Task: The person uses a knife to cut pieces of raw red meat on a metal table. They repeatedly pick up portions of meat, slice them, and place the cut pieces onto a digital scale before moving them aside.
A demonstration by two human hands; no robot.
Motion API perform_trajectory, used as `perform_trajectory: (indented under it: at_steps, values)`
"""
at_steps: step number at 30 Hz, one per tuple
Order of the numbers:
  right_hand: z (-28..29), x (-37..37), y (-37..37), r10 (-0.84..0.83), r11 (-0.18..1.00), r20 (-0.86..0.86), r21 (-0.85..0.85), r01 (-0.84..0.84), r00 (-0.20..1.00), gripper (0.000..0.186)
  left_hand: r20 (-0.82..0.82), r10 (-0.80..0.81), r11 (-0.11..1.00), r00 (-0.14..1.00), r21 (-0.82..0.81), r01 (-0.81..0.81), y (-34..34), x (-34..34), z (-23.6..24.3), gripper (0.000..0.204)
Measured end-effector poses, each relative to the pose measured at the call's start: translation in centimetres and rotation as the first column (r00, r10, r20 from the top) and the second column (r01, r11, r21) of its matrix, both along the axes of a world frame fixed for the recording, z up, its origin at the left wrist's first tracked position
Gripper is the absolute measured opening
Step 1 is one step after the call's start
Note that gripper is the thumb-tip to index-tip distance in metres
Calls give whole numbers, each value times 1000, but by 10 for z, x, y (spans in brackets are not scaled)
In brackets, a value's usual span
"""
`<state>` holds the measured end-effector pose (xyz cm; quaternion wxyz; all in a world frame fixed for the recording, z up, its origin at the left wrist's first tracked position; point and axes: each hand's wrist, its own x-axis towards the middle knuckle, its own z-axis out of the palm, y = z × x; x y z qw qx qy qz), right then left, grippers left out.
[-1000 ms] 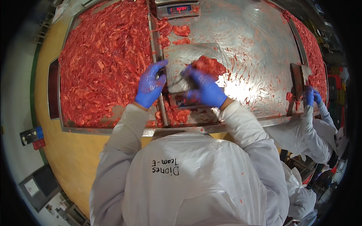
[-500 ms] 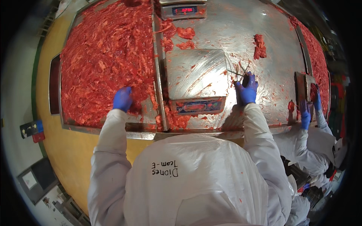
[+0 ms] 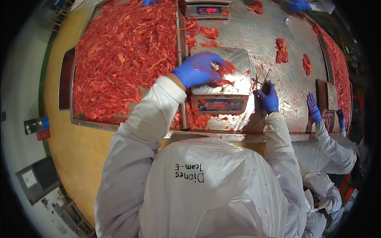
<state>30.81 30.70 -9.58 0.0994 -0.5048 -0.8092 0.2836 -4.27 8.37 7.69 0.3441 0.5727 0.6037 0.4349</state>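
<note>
My left hand [image 3: 198, 69], in a blue glove, hangs over the near scale [image 3: 234, 54] with its fingers curled round raw meat [image 3: 225, 67]. Red strips of the meat dangle below the fingers over the steel plate, blurred by motion. Just right of the scale, my right hand [image 3: 270, 100], also gloved in blue, lies on the steel table [image 3: 295, 105] with its fingers stretched forward and apart. A few thin, dark, stick-like things [image 3: 263, 76] lie by its fingertips; I cannot make out what they are.
Left of a raised metal divider [image 3: 181, 39] spreads a wide bed of raw meat [image 3: 123, 59]. Loose meat pieces [image 3: 281, 50] dot the table. A second scale [image 3: 208, 10] stands at the far side. Co-workers' gloved hands [image 3: 313, 109] are at right and along the far edge.
My left hand has lifted from the meat bed and swung right over the near scale, now holding meat. My right hand stays beside the scale. Another meat piece now lies at the table's right.
</note>
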Motion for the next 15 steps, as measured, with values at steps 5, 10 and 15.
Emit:
perform_trajectory:
  at_steps: [5,10,15]
  values:
    - [-5,28,-23,51,998,-92,-16,-52,995,81,-656,199,644,728,-473,-601,-110,-85,-101,54]
    - [-12,42,-38,14,1000,-54,9,-13,998,79,-790,75,936,609,-154,-316,-244,-3,-161,39]
    - [-13,36,-36,-27,999,-100,-48,22,995,77,-570,131,932,811,-208,-297,-221,-9,-127,15]
